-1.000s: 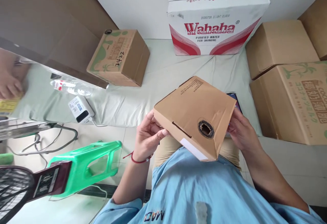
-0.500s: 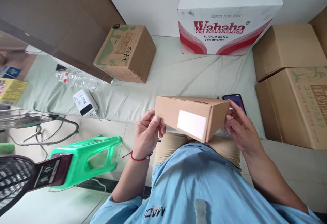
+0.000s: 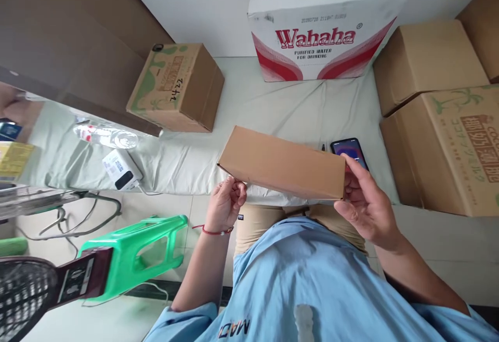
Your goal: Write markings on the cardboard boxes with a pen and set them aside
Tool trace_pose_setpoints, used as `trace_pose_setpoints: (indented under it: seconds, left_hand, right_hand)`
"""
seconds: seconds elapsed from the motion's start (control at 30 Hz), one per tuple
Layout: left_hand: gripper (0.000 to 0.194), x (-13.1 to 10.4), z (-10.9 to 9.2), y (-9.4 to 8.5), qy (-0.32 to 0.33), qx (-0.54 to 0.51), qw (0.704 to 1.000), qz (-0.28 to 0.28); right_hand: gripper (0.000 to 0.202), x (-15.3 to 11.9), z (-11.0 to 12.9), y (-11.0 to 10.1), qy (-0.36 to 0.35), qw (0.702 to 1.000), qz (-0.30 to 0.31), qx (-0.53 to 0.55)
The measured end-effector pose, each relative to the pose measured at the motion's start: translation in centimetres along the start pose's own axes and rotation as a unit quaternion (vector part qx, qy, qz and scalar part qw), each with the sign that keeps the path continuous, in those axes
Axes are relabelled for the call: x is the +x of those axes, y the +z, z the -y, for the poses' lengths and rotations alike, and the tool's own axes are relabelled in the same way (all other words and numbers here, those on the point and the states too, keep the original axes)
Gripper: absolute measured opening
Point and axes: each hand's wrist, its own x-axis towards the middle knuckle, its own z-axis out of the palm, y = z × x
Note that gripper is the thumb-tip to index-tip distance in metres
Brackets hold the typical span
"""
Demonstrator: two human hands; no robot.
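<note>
A small plain brown cardboard box point(image 3: 284, 165) is held tilted above the front edge of the cloth-covered surface. My left hand point(image 3: 226, 204), with a red string at its wrist, pinches the box's lower left corner. At the box's right end, my right hand point(image 3: 366, 201) grips it between the thumb and the fingers, which are partly hidden. No white label shows on the faces in view. Just beyond my right fingers lies a phone point(image 3: 350, 150) with its screen lit.
A printed carton point(image 3: 177, 87) stands at the back left, a Wahaha carton point(image 3: 327, 35) at the back, and stacked cartons point(image 3: 432, 61) at the right. On the left are a bottle point(image 3: 107, 135), a white device point(image 3: 121, 169), a green stool point(image 3: 132, 253) and a black fan point(image 3: 27, 295).
The box has been turned, so its white-labelled side is out of sight and a plain face shows. My right hand has rotated with its palm more in view. The view has shifted slightly.
</note>
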Motion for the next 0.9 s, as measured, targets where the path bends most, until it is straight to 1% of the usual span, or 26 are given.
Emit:
trace_pose_setpoints:
  seconds: [0.13, 0.27, 0.4, 0.5, 0.67, 0.8, 0.9]
  left_hand:
    - [0.06, 0.5, 0.6, -0.3, -0.024, 0.029, 0.999, 0.003]
    - [0.068, 0.8, 1.0, -0.3, -0.029, 0.058, 0.998, 0.005]
    - [0.075, 0.9, 1.2, -0.3, -0.029, 0.091, 0.995, 0.021]
    - [0.075, 0.7, 1.2, -0.4, -0.03, 0.12, 0.992, 0.038]
    - [0.072, 0.0, 0.8, -0.4, -0.048, 0.165, 0.981, 0.088]
    - [0.081, -1.2, -0.4, 0.1, -0.045, 0.183, 0.974, 0.121]
    - [0.079, -2.5, -1.3, 0.3, -0.019, 0.199, 0.969, 0.147]
  right_hand:
    - [0.091, -0.2, 0.1, 0.0, -0.03, 0.998, 0.019, -0.056]
    - [0.086, -0.3, 0.4, 0.3, -0.062, 0.993, 0.046, -0.091]
    - [0.085, -0.1, 0.9, 0.8, -0.08, 0.991, 0.019, -0.102]
    - [0.084, 0.2, 0.9, 1.0, -0.05, 0.992, -0.016, -0.116]
    - [0.07, 0.7, 0.1, 0.5, 0.03, 0.992, -0.049, -0.116]
    - [0.066, 1.0, -1.3, 0.2, 0.074, 0.992, -0.07, -0.075]
    - [0.062, 1.1, -2.5, 0.0, 0.079, 0.99, -0.094, -0.07]
